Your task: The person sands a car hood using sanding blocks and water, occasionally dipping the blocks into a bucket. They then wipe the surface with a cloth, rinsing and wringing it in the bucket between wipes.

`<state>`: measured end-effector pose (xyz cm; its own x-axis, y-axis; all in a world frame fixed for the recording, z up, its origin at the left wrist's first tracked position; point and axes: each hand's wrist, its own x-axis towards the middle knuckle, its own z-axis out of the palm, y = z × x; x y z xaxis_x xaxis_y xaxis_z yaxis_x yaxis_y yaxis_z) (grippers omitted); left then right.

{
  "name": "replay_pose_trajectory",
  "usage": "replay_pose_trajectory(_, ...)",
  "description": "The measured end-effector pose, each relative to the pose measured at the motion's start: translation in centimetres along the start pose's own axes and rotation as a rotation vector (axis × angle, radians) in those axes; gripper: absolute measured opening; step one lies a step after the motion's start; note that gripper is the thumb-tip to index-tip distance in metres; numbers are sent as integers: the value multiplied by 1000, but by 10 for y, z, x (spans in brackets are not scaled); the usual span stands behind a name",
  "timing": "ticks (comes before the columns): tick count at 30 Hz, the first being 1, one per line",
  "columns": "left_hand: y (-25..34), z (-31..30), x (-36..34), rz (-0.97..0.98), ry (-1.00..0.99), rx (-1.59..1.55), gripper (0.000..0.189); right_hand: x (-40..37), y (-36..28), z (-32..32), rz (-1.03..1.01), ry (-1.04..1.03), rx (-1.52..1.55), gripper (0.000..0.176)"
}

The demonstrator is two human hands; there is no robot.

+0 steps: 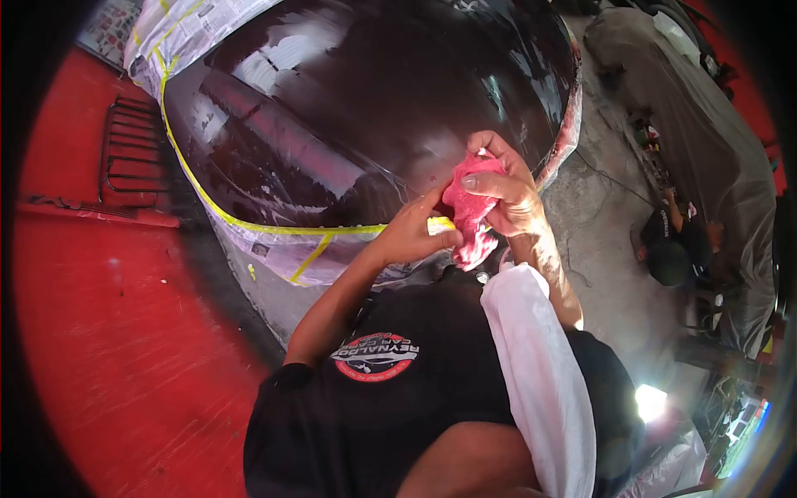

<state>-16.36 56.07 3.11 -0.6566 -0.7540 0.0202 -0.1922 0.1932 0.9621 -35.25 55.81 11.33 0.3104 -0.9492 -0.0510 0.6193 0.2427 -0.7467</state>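
Observation:
My right hand grips a crumpled pink cloth, thumb pressed across its front and fingers curled around the top. From the other side, my left hand holds the cloth's lower left edge, its fingertips partly hidden behind it. Both hands are raised over the near edge of a dark, glossy car panel. Pale streaks and hazy patches show on that panel. Yellow masking tape runs along its border, with printed paper below.
A white cloth hangs down my front. At left are a red surface and a black metal rack. To the right, a person in dark clothes is beside a grey sheet-covered shape. A bright lamp shines at lower right.

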Motion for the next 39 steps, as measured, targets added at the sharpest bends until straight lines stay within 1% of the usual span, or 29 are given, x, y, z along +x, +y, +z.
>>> replay_pose_trajectory(1,-5,4,1,-6,5,5,112,1,-6,2,3,-6,6,39)
replay_pose_trajectory(3,-21,15,9,-17,92,-680,101,4,-21,1,21,-97,-10,43)
replay_pose_trajectory(4,-23,14,12,-6,78,-591,81,3,-28,-4,30,-110,0,44)
replay_pose_trajectory(5,-26,10,13,-10,78,-587,81,4,-36,-12,29,-112,5,44)
replay_pose_trajectory(7,-30,6,10,-215,-38,-579,63,6,-48,-31,81,-184,-137,42)
replay_pose_trajectory(8,-21,9,11,-170,76,-722,50,11,-50,-45,55,-210,-229,43)
replay_pose_trajectory(9,-17,7,14,-179,80,-725,50,15,-55,-55,62,-209,-222,43)
replay_pose_trajectory(11,-14,-4,29,-160,271,-708,54,26,-67,-70,36,-149,-534,48)
replay_pose_trajectory(12,-19,-10,39,-6,340,-658,55,34,-73,-79,64,-159,-496,48)
replay_pose_trajectory(13,-7,-21,50,45,375,-566,47,41,-81,-78,64,-161,-495,48)
replay_pose_trajectory(15,2,-46,69,17,393,-450,29,51,-101,-69,-22,-159,-661,44)
replay_pose_trajectory(17,23,-59,80,87,413,-420,18,58,-114,-77,-42,-180,-682,40)
replay_pose_trajectory(18,39,-59,83,158,440,-410,19,60,-123,-82,-27,-172,-825,36)
replay_pose_trajectory(20,45,-74,84,159,462,-317,18,58,-133,-77,-126,-156,-955,30)
replay_pose_trajectory(21,44,-85,86,171,483,-222,17,56,-136,-74,-126,-168,-957,30)
replay_pose_trajectory(22,44,-95,90,151,558,124,17,54,-139,-70,-171,-100,-1001,30)
replay_pose_trajectory(23,46,-101,93,151,570,131,17,54,-141,-69,-216,-32,-1041,31)
replay_pose_trajectory(24,47,-105,95,103,591,377,19,62,-138,-79,-276,37,-1252,34)
replay_pose_trajectory(25,48,-109,98,55,602,620,21,69,-134,-87,-277,30,-1252,34)
replay_pose_trajectory(26,42,-115,103,36,598,521,25,75,-132,-94,-298,66,-1443,31)
replay_pose_trajectory(27,37,-118,109,43,603,524,25,84,-129,-102,-323,106,-1635,29)
replay_pose_trajectory(29,34,-115,119,-18,602,421,20,101,-117,-116,-316,78,-1592,24)
replay_pose_trajectory(30,23,-115,126,134,640,511,13,108,-110,-120,-369,158,-1636,22)
replay_pose_trajectory(31,8,-120,131,127,645,508,13,111,-103,-122,-420,239,-1678,19)
replay_pose_trajectory(33,-19,-127,137,173,560,528,10,113,-85,-134,-388,222,-1682,16)
replay_pose_trajectory(35,-37,-111,133,185,588,609,16,119,-51,-174,-580,86,-1965,16)
replay_pose_trajectory(37,-79,-95,116,527,516,1051,19,104,-18,-210,-300,-217,-1902,22)
replay_pose_trajectory(38,-95,-83,100,396,350,1094,25,99,4,-241,-379,-380,-2063,29)
replay_pose_trajectory(39,-106,-73,85,269,189,1134,32,93,7,-238,-297,-459,-2158,39)
